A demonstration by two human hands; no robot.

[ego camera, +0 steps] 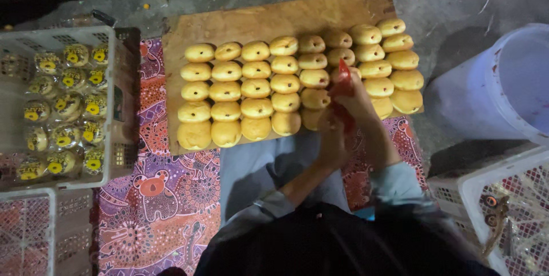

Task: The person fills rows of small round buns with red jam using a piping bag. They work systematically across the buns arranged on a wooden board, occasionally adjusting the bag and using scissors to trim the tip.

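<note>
A person sits on the ground and looks down at a wooden board (269, 18) full of round yellow buns (255, 88). The buns sit in neat rows, and each one has a small dark hole on top. The right hand (357, 101) is wrapped tight around a red squeeze bag (343, 81). The bag stands almost straight up, a bit tilted, with its pointed red tip at the far end, over the buns on the right side of the board. The left hand (331, 139) is closed around the near, lower part of the same bag, just beside and a little nearer than the right hand. So both hands hold the bag together. The bag's long way runs from near to far. The buns close to the tip are on the far right; the buns on the left side of the board are well apart from both hands. On the left of the scene is a white crate (111, 110) with wrapped buns (63, 110) in clear packs. On the right is a big pale bucket (503, 87), and near it another white crate (486, 184). A bright patterned cloth (166, 196) lies under the board.
</note>
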